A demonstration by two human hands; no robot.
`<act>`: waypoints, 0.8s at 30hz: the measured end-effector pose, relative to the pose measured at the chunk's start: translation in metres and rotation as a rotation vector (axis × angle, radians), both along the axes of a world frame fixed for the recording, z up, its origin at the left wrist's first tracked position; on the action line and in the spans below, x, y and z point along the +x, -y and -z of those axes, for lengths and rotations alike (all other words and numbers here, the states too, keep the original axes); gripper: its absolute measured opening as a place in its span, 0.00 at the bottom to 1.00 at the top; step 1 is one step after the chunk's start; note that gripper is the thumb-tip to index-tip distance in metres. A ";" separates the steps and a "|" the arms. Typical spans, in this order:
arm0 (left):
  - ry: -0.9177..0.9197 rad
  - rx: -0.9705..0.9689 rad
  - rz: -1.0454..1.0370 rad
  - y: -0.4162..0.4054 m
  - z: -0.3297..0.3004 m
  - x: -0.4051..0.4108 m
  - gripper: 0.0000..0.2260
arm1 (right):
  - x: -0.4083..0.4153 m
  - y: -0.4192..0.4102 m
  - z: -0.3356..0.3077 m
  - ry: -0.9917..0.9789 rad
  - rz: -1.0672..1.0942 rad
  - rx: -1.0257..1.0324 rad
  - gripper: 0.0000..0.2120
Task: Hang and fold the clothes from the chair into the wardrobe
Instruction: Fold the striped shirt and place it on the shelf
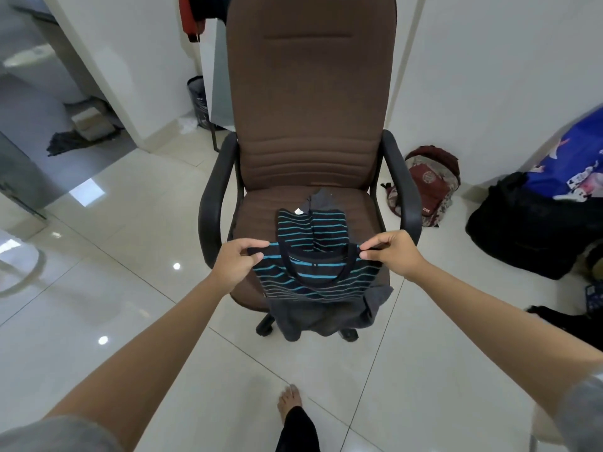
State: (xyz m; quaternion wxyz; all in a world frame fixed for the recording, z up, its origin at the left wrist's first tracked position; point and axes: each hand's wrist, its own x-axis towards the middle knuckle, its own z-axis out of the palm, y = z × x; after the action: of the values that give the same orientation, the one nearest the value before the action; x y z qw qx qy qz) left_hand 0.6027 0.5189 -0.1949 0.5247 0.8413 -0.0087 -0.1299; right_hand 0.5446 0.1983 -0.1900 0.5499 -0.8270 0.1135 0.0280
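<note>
Foot: 1 bare foot (288,402) on glossy pale floor tiles (130,288), with open tile all round it up to the chair.
Left hand: the left hand (233,259) pinches the striped shirt's left shoulder edge between thumb and curled fingers.
Right hand: the right hand (390,252) pinches the other shoulder the same way, so the neckline hangs taut between the 2 grips.
Striped shirt: a dark knit striped shirt (313,256) with thin turquoise bands, held over the front of the seat; its far part lies flat on the cushion, a small white label showing.
Grey garment: a soft grey garment (326,316) lies under the shirt and droops over the seat's front edge toward the castors.
Chair: a brown fabric office chair (310,125) with ribbed stitching, a tall back and 2 curved black armrests (they fence the seat on both sides).
Right of the chair: a red patterned backpack (427,187) against the white wall, well apart from a black bag (525,236) further right.
Far left: a doorway (58,93) with a dark cloth on its floor.
</note>
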 end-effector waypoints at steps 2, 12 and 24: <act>0.007 -0.003 0.022 0.008 0.000 0.037 0.11 | 0.032 0.004 0.001 -0.007 0.019 -0.001 0.06; -0.151 -0.060 0.052 0.069 0.045 0.195 0.14 | 0.180 0.033 0.051 -0.089 0.058 -0.038 0.06; -0.365 -0.070 -0.132 0.103 0.187 0.308 0.17 | 0.308 0.068 0.200 -0.222 0.096 0.009 0.07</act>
State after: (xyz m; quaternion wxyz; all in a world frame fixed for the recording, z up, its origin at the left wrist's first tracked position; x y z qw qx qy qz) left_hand 0.9105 0.4161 -0.3814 0.5537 0.7838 0.1374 -0.2452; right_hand 0.8524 0.1301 -0.3896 0.5382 -0.8101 0.2130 0.0936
